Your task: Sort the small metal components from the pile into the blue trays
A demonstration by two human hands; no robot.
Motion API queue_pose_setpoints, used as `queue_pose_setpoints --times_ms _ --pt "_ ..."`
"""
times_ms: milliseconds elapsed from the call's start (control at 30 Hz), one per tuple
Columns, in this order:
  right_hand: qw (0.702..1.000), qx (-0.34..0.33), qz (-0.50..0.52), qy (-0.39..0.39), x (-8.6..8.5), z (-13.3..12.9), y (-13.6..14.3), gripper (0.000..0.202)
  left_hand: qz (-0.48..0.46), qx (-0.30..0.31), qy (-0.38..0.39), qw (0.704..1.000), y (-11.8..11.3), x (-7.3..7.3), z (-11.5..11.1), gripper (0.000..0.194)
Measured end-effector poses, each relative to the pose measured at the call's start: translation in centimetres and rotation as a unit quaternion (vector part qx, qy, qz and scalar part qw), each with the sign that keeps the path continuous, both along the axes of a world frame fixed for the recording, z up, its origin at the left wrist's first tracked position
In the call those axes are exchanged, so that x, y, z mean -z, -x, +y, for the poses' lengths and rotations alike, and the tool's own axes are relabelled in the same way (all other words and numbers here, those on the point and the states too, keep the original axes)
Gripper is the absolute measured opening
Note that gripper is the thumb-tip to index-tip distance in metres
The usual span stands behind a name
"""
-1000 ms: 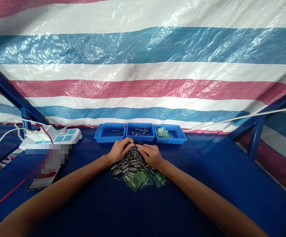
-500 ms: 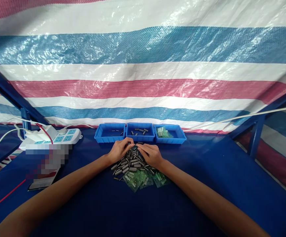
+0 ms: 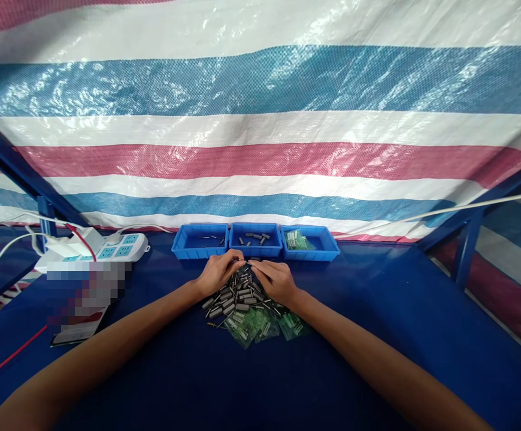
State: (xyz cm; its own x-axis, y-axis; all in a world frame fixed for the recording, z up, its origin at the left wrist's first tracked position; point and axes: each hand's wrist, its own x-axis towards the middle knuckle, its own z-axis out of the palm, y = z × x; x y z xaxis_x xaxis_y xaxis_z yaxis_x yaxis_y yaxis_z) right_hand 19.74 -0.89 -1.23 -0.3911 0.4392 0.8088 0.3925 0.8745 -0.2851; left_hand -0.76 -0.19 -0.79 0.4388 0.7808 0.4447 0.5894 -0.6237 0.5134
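Fingertips nearly meeting, my left hand (image 3: 219, 273) and my right hand (image 3: 276, 280) are held over a pile of small parts. Both are closed in a pinch around something small, dark and thin, too tiny to make out. Below them lies the heap of grey blocks and thin metal pins (image 3: 242, 296) on the blue table. Clear bags with green and silvery pieces (image 3: 252, 323) lie at the heap's near edge. Just beyond my hands stand three blue bins: the left bin (image 3: 200, 255) with a few thin pins, the middle bin (image 3: 260, 228) with grey blocks, the right bin (image 3: 312, 256) with a green bag.
A white power strip (image 3: 126, 246) with plugs and cables sits at the back left. Near it lies a flat, partly blurred object (image 3: 78, 326), with a red cable beside it. Blue metal posts (image 3: 466, 246) flank the table, and a striped plastic sheet (image 3: 260, 161) hangs behind.
Only the fingertips of both hands have shifted very slightly around the small thing. The bins, heap and bags stay as they were.
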Motion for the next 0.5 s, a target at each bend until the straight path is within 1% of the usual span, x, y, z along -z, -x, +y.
queue_pose_setpoints --times_ms 233,500 --pt "1.000 0.002 0.002 0.012 -0.10 -0.03 0.00 0.025 0.003 0.001 0.002 1.000 -0.04 -0.10 -0.05 0.023" --pt "1.000 -0.004 0.013 0.005 0.14 0.10 -0.05 0.024 0.000 0.008 0.000 1.000 -0.04 -0.13 -0.04 0.021"
